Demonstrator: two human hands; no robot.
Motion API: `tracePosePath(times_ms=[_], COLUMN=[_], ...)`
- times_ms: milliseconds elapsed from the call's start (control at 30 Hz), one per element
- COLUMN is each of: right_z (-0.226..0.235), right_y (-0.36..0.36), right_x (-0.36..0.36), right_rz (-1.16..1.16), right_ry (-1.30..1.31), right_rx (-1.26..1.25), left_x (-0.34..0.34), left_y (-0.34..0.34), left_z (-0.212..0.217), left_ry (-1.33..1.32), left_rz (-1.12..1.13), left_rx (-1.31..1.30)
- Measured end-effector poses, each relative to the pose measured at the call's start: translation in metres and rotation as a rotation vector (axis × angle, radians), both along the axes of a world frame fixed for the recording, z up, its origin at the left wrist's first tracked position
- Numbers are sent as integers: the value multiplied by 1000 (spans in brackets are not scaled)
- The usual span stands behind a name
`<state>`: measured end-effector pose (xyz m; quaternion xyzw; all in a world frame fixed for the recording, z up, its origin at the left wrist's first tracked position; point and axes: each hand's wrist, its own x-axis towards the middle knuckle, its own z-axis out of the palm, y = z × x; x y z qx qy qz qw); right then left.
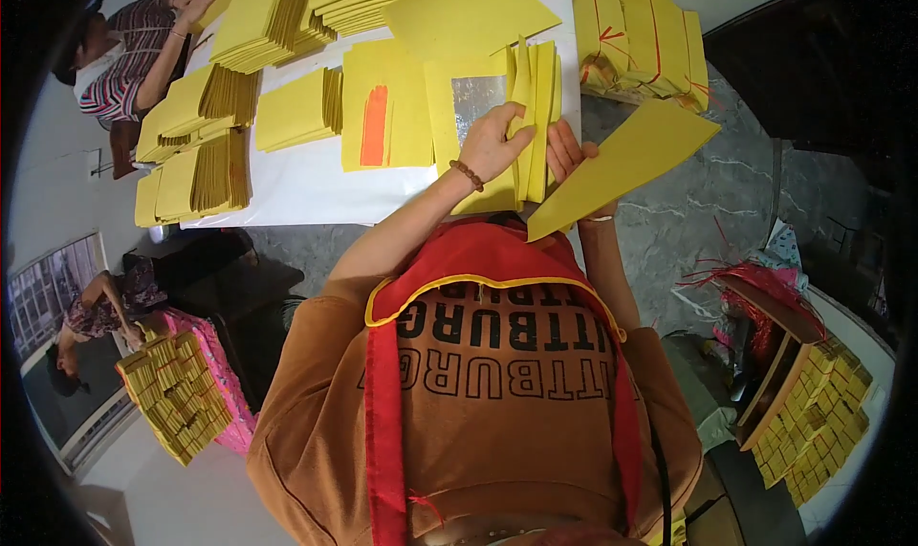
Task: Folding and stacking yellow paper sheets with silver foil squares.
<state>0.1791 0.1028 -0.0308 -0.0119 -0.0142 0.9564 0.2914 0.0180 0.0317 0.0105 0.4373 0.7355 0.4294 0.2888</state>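
Note:
My left hand (494, 142), with a beaded bracelet at the wrist, closes its thumb and fingers on the raised edge of folded yellow paper (542, 97) at the table's near right. Beside it, my right hand (571, 151) is partly covered by a loose yellow sheet (631, 163). Its thumb lies against that sheet, which sticks out past the table edge. Just left of my left hand, a silver foil patch (475, 101) shows on yellow paper. Farther left lies a yellow sheet (406, 77) with an orange-red strip (374, 125).
Stacks of folded yellow paper (251, 20) stand on the white-covered table (296, 187). Red-tied yellow bundles (641, 34) sit at its right end. One person (134, 54) works at the far left, another (105, 307) near a pile of yellow bundles (177, 393). More bundles (813, 422) lie at right.

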Motion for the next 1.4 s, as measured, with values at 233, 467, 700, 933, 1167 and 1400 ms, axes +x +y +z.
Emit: tracePosePath(times_ms=[233, 467, 700, 933, 1167, 1400], right_z=[6, 2, -5, -1, -9, -13], right_y=[0, 1, 3, 5, 11, 14], right_x=[1, 2, 7, 15, 20, 22], right_rz=[-2, 4, 20, -8, 15, 81], right_ry=[-63, -66, -13, -90, -77, 49], right_rx=[-15, 22, 17, 35, -32, -57], left_x=[5, 2, 4, -7, -35, -59], left_y=[4, 8, 4, -16, -63, -110], left_z=[10, -8, -2, 15, 48, 95], left_ry=[107, 219, 111, -69, -378, -379], left_rz=[32, 6, 12, 156, 97, 112], left_rx=[-34, -68, -3, 136, 222, 238])
